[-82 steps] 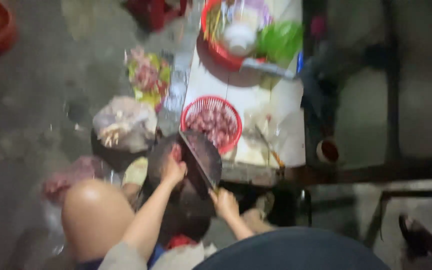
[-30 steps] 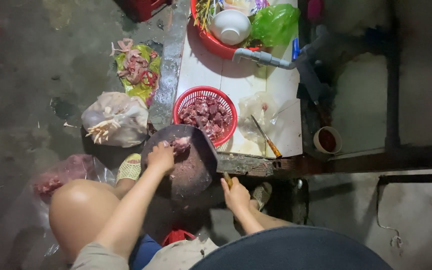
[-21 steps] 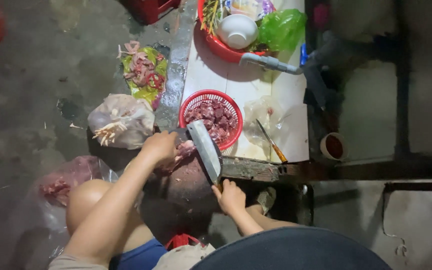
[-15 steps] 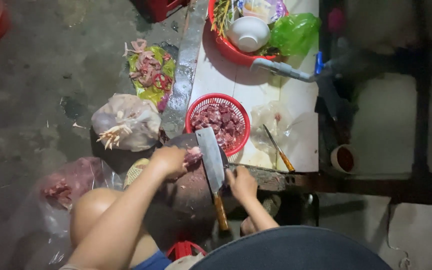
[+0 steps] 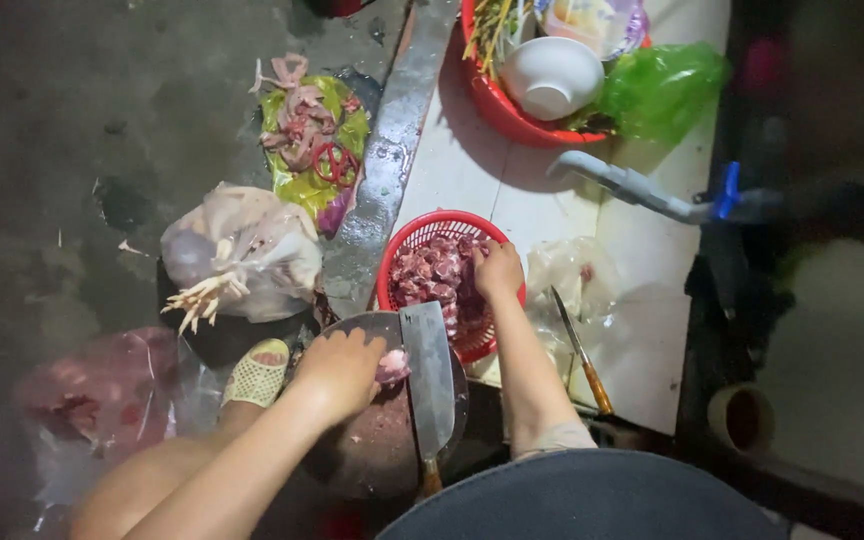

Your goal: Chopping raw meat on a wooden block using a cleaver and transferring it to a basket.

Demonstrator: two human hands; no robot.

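Wet concrete floor, tiled ledge. Left hand (image 5: pixel 344 372) cups a meat piece (image 5: pixel 392 366) on the round chopping block (image 5: pixel 377 440); cleaver (image 5: pixel 429 375) lies just right, handle toward the body. Right hand (image 5: pixel 498 270), fingers curled, reaches into red basket (image 5: pixel 404 250).

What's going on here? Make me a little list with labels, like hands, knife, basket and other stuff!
Left hand: on a piece of raw meat on the round chopping block
Right hand: reaching into the red basket of chopped meat
Cleaver: lying flat on the block, no hand on it
Small knife: on the white counter
Nearby: bag with chicken feet, white bowl
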